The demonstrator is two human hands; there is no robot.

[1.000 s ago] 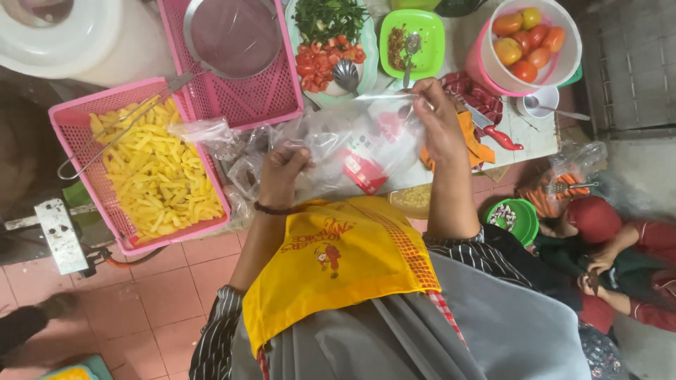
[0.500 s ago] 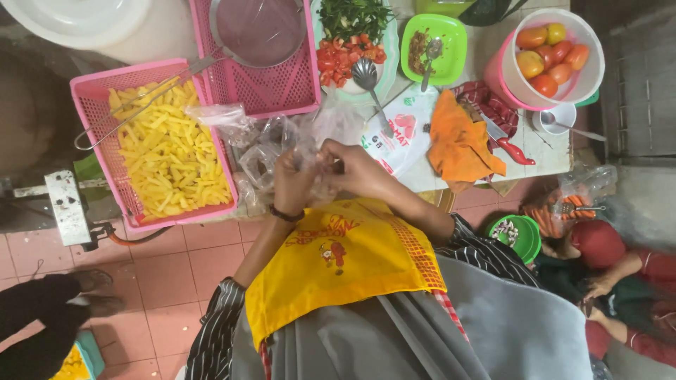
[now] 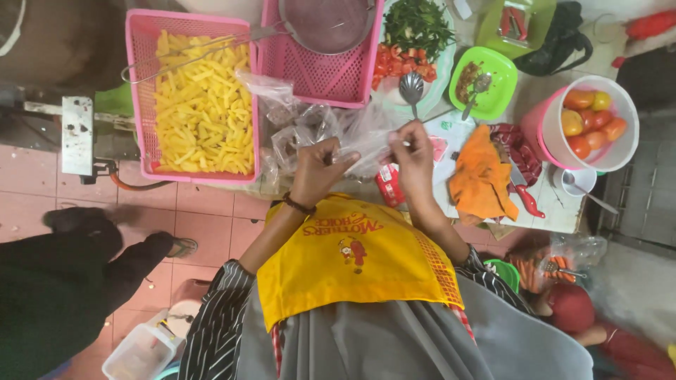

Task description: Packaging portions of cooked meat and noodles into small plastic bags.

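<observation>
— Pink floor tiles (image 3: 211,211) run along the near edge, and above them a crowded white worktop (image 3: 556,207) carries the food. What are the hands doing?

— Both are up over the worktop's near edge. The left hand (image 3: 318,174) and the right hand (image 3: 414,149) each pinch an end of a thin clear plastic bag (image 3: 366,144), which is stretched between them; fingers closed on the film on both sides.

— So the bag is off the surface?

— Its gripped part is lifted between the hands; more crumpled clear plastic (image 3: 296,130) lies just behind it, touching the baskets.

— What sits to the left?

— A pink rectangular plastic basket (image 3: 137,91) full of yellow cut potato sticks (image 3: 204,105), with wire tongs (image 3: 190,53) lying across it. Beside it, a second pink basket (image 3: 352,74) holds a round metal strainer (image 3: 327,21).

— And to the right?

— An orange cloth (image 3: 479,179) just beside the right hand, red chillies (image 3: 517,151), a green bowl (image 3: 496,74) with a spoon, and a white-and-pink tub (image 3: 623,148) of tomatoes (image 3: 588,119).
</observation>
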